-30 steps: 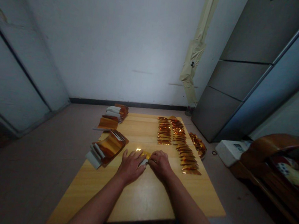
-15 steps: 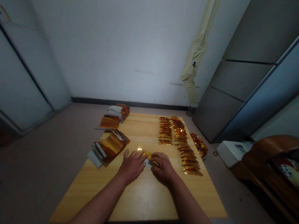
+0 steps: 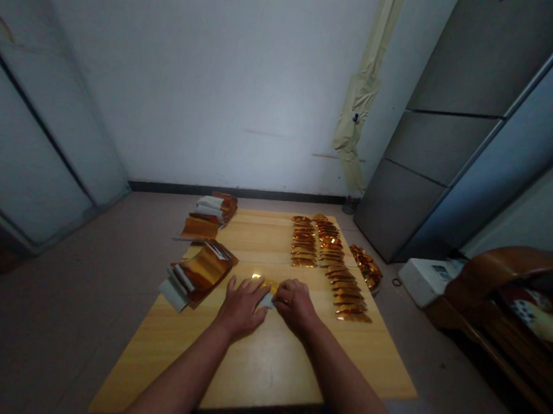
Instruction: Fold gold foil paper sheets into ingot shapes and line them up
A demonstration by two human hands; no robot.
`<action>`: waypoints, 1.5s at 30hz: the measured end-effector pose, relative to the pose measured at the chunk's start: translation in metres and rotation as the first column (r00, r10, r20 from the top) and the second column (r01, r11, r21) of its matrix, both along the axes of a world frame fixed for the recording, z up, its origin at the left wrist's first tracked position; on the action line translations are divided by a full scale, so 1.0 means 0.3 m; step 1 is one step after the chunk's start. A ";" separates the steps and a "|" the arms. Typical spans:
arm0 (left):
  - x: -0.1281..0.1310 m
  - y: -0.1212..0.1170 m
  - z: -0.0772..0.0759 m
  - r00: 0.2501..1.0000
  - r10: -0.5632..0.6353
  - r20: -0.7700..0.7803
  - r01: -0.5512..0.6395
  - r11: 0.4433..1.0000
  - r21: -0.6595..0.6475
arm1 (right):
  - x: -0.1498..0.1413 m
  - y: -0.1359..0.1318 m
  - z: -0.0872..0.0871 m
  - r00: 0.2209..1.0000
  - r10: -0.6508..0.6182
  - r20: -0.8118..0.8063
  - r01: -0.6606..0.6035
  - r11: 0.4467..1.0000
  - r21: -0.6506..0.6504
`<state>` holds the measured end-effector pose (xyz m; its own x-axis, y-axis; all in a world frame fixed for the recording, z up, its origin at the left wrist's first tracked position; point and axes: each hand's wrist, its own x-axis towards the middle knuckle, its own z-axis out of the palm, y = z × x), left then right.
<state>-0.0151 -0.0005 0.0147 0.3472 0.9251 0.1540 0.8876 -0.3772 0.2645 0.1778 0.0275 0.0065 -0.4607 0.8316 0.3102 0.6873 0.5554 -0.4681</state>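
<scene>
A small sheet of gold foil paper [image 3: 268, 300] with a pale whitish back lies partly folded on the wooden table, mostly covered by my hands. My left hand [image 3: 243, 306] rests on its left part, fingers stretched out flat and thumb spread toward the right. At the sheet's right end, my right hand [image 3: 294, 304] has its fingers curled together on the paper's edge; the fingertips are partly hidden. A loose stack of gold foil sheets [image 3: 206, 271] lies to the left of my left hand. Rows of folded gold foil pieces [image 3: 347, 287] stretch along the table's right side.
More foil sheets [image 3: 200, 227] overhang the table's [image 3: 258, 376] far left corner. Beyond the right edge, a container of shiny folded pieces [image 3: 366, 268] stands low. A white box [image 3: 424, 282], a wooden seat [image 3: 494, 302] and a grey fridge [image 3: 423, 150] are farther right.
My right hand's fingers have curled in more tightly at the paper's right end. My left hand stays flat on it, its thumb slightly lower. The whole view has shifted slightly.
</scene>
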 end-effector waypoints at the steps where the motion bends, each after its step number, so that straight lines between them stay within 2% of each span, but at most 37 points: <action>1: 0.001 0.001 0.001 1.000 0.000 -0.001 0.000 1.000 0.000 | -0.003 0.002 0.001 1.000 -0.009 -0.002 0.009 1.000 -0.009; 7: 0.004 0.002 0.008 1.000 0.003 -0.008 -0.003 1.000 0.021 | -0.022 0.010 0.017 0.995 -0.082 -0.049 0.076 0.992 -0.104; 15: -0.002 0.004 -0.004 0.999 0.003 -0.037 -0.002 0.999 0.034 | 0.010 -0.018 0.034 0.983 -0.026 -0.180 0.007 0.994 -0.105; 21: 0.001 0.007 -0.007 1.000 -0.002 -0.031 0.003 1.000 0.022 | 0.000 0.013 0.021 0.995 -0.031 -0.091 0.022 0.995 -0.097; 29: 0.001 0.007 -0.004 1.000 0.024 0.007 -0.024 1.000 0.020 | -0.025 0.024 0.043 0.993 -0.107 0.051 0.113 0.987 -0.116; 37: -0.003 0.019 -0.017 1.000 0.022 0.004 -0.022 1.000 0.004 | -0.059 0.031 0.034 0.973 -0.219 0.067 0.226 0.966 -0.126; 45: 0.001 0.010 -0.002 0.999 0.034 0.036 -0.034 0.999 0.018 | -0.073 0.024 0.035 0.959 -0.278 0.047 0.282 0.954 -0.102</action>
<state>-0.0147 0.0025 0.0140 0.3095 0.9331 0.1829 0.8901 -0.3520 0.2896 0.1559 0.0346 0.0171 -0.2130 0.9560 0.2017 0.8235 0.2867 -0.4895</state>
